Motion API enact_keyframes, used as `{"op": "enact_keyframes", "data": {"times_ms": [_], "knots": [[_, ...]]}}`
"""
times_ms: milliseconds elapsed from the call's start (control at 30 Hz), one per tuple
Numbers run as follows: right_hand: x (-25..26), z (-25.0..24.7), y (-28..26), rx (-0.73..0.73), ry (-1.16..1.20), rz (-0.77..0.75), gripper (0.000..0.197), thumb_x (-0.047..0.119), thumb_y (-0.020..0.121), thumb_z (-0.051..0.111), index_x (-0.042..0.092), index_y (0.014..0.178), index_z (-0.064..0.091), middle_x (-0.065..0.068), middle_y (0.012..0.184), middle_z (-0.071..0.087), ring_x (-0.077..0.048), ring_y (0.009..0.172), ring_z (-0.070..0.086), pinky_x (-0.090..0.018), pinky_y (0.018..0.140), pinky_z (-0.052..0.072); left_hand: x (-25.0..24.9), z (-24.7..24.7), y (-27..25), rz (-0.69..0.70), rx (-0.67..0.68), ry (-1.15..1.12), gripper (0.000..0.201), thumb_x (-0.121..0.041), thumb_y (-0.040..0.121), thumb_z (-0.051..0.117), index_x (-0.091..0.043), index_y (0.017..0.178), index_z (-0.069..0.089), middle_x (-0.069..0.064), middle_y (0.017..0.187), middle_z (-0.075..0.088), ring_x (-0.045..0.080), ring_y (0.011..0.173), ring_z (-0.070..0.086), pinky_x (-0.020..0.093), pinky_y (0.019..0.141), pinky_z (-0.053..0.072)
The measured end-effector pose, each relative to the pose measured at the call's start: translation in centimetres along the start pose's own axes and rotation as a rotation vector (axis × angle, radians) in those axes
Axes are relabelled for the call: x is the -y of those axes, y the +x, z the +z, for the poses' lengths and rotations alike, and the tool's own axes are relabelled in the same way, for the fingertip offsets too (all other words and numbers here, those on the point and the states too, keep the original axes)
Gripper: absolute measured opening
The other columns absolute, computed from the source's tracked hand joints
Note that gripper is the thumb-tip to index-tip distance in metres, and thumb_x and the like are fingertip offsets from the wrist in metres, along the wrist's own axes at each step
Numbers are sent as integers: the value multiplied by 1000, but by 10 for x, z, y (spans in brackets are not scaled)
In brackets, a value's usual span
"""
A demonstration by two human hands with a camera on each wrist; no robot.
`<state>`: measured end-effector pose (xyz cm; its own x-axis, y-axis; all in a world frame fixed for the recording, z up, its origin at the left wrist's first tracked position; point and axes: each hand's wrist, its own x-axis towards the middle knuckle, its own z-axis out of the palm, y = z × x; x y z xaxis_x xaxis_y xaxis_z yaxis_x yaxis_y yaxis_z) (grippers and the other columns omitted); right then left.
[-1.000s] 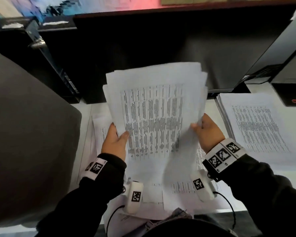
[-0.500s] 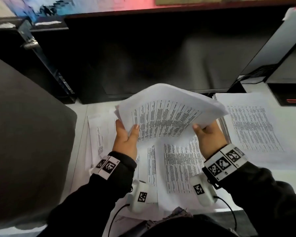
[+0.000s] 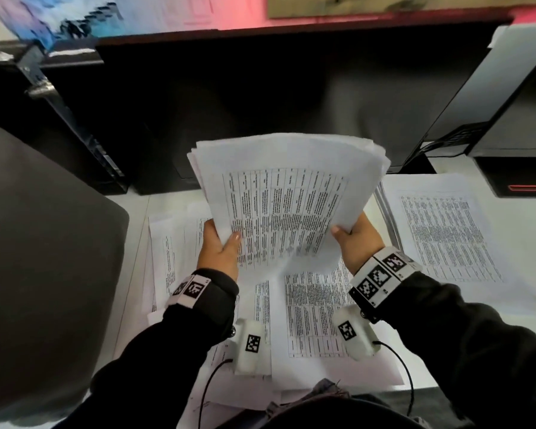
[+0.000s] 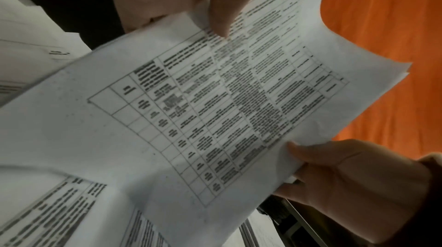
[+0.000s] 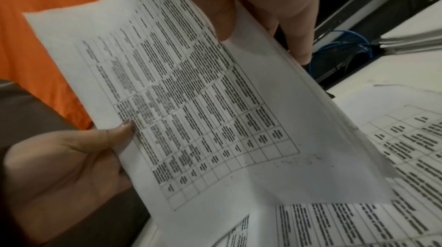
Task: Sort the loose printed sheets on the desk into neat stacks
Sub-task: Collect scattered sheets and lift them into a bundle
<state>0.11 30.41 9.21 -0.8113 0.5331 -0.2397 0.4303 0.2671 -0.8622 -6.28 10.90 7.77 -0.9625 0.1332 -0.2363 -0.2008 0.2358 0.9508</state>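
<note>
Gripping a fanned bundle of white printed sheets (image 3: 287,199) above the desk, left hand (image 3: 218,253) and right hand (image 3: 358,241) pinch its lower corners, thumbs on top.

Dark monitor (image 3: 291,97) behind the white desk (image 3: 136,218); blue cable (image 5: 339,50) beneath it; black printer (image 3: 514,125) at right.

Both hands hold a sheaf (image 3: 288,193) of printed sheets up off the desk (image 3: 514,212), its top edges fanned. The left hand (image 3: 218,250) pinches the lower left edge, thumb on the print; the right hand (image 3: 358,241) grips the lower right. Loose sheets (image 3: 313,317) lie underneath. A stack (image 3: 446,236) sits to the right, near a monitor (image 3: 291,125).
</note>
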Motion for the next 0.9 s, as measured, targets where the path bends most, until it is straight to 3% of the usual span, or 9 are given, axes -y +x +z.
{"op": "enact_keyframes", "data": {"times_ms": [67,133,233,300,433,533,667,800,900], "knots": [[-3,-7,5,-10,27,-15,35,4,91,48,20,121,44,1,97,58,-14,87,55,-25,83,40,-1,-1,3,4,-2,6,29,-13,94,49,-30,116,39,-25,94,55,-7,85,53,10,68,38],[-8,-14,10,-33,32,-49,29,3,90,49,27,106,43,-1,86,58,-13,76,54,-20,69,40,-2,-1,4,0,29,46,29,-13,93,50,-32,112,39,-26,95,54,-9,87,52,8,68,35],[-12,-22,11,-35,-35,-66,21,5,91,48,22,83,39,3,68,43,-8,59,41,-10,52,33,-6,7,0,-20,68,80,33,-16,94,49,-26,124,40,-19,106,51,2,101,52,16,88,36],[-14,-29,10,-38,-70,-65,17,8,92,46,13,79,37,0,67,35,-12,58,34,-14,49,32,-6,13,-3,-35,90,67,43,-19,95,48,-22,136,36,-16,114,45,8,115,45,21,94,30],[-22,-45,10,-38,-109,-21,32,19,95,43,19,67,29,1,63,36,-13,57,36,-23,49,30,4,27,-6,-87,127,16,30,-22,95,47,-26,125,49,-14,110,56,11,114,51,25,97,36],[-29,-57,12,-53,-85,12,25,23,93,46,14,72,37,-10,70,47,-22,66,47,-27,56,38,8,38,-8,-78,131,15,24,-12,93,50,-32,107,52,-16,101,61,7,102,57,30,101,39],[-47,-68,11,16,-84,70,31,25,91,52,1,110,49,-25,111,59,-37,106,57,-44,90,48,7,53,-10,-73,141,24,33,-9,93,49,-21,123,50,-14,103,58,11,105,54,28,99,38],[-68,-80,12,46,-83,94,10,18,92,51,14,99,55,-17,103,66,-30,101,61,-34,82,50,9,67,-12,-98,132,34,34,-11,93,50,-20,126,49,-11,106,59,11,104,55,26,95,40],[-80,-96,20,47,-168,144,21,20,93,48,4,106,55,-17,99,65,-30,96,61,-27,67,43,12,78,-22,-101,230,45,20,-17,92,52,-27,109,56,-17,92,64,4,89,61,19,79,47]]}}
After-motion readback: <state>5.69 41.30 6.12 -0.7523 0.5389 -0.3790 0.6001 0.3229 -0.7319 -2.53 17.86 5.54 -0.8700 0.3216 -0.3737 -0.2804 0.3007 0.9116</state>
